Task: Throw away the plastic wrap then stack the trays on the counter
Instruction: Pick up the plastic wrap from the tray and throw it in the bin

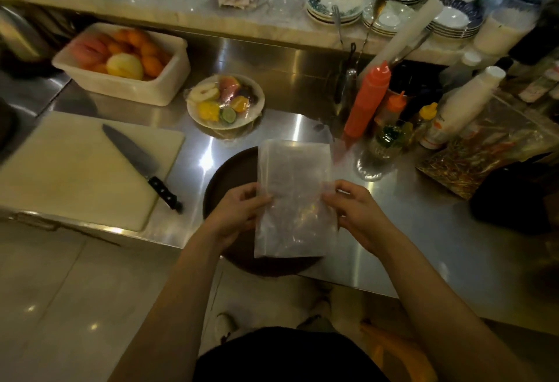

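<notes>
Both hands hold a sheet of plastic wrap (pixel 295 200) stretched flat between them, above a round dark brown tray (pixel 225 176) that lies on the steel counter (pixel 408 230) at its front edge. The left hand (pixel 239 212) pinches the left side of the wrap, with the thumb on top and the fingers closed under it. The right hand (pixel 354 212) grips the right side in the same way, fingers curled around the edge. The wrap is cloudy and a little wrinkled, and it hides the middle of the tray; whether more trays lie under this one, I cannot tell.

To the left of the tray is a white cutting board (pixel 81 170) with a chef's knife (pixel 139 163) lying diagonally on it, the black handle toward the person. Behind the tray stands a plate of cut fruit (pixel 225 103) covered with clear film, and further left a white tub of whole fruit (pixel 121 64). On the right there is a red squeeze bottle (pixel 366 100) among other bottles, and stacks of plates (pixel 393 9) stand on the raised marble shelf behind.
</notes>
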A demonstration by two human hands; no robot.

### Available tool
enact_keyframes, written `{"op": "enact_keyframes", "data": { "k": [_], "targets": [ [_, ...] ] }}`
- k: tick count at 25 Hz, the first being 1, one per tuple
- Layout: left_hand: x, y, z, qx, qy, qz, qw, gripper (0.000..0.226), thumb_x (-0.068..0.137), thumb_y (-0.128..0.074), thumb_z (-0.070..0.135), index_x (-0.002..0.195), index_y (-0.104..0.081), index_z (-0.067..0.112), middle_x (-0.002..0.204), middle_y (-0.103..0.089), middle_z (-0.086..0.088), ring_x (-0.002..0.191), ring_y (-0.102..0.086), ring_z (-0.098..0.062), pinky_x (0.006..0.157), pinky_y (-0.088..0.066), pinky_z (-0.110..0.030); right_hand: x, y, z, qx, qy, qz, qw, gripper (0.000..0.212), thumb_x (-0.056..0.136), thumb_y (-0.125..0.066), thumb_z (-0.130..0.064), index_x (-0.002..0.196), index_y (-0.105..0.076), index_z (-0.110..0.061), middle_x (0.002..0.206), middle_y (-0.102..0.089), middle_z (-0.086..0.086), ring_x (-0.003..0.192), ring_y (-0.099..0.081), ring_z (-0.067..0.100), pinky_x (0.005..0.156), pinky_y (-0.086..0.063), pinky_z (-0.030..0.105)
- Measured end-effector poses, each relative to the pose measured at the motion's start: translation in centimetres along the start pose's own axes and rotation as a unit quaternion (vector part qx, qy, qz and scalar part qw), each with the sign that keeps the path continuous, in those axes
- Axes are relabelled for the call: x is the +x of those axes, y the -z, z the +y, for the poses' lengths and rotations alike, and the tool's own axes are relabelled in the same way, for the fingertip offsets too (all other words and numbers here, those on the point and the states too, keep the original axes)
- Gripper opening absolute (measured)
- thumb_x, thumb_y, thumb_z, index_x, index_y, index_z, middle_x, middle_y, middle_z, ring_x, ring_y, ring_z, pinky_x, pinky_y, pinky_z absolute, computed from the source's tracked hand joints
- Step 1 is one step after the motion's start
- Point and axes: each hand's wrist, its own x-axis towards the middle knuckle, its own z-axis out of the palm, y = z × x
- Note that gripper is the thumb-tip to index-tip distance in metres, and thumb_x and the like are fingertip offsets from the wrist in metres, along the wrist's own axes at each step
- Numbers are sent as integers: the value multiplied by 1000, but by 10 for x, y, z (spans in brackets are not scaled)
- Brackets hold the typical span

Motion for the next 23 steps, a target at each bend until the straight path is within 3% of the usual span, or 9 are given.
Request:
{"op": "enact_keyframes", "data": {
  "k": [4,8,12,18,23],
  "targets": [
    [-24,73,0,-9,-30,12,999,22,83,-71,21,105,-73,22,103,-76,-4,93,-73,-22,70,-58,-28,1,-74,-3,2,12,-31,999,19,89,-62,-18,106,-69,-18,105,-73,2,97,-71,19,77,-59,33],
    [-51,140,-8,-55,-48,42,996,19,85,-68,9,95,-77,22,90,-78,-2,82,-74,-17,64,-57,-27,-1,-148,0,-5,3,-58,998,20,88,-63,-19,108,-67,-23,101,-73,-7,94,-71,13,68,-58,25],
    [-72,178,-16,-76,-41,50,995,19,86,-66,5,96,-76,19,88,-78,-3,80,-74,-16,63,-57,-26,-7,-195,1,-11,-7,-61,998,21,89,-63,-18,109,-67,-23,102,-73,-4,94,-71,16,68,-58,26],
    [-85,195,-11,-92,-45,57,993,26,85,-65,2,109,-70,11,87,-78,-7,77,-74,-18,60,-58,-27,-9,-205,-4,2,-19,-91,996,27,90,-59,-9,116,-64,-17,107,-72,7,97,-71,25,75,-60,37],
    [-88,182,6,-79,-73,34,994,28,84,-62,-6,105,-70,11,100,-76,-13,91,-73,-24,72,-60,-31,-2,-181,-16,32,2,-132,991,28,88,-60,-7,113,-66,-17,111,-70,6,99,-70,25,73,-58,32]
  ]
}}
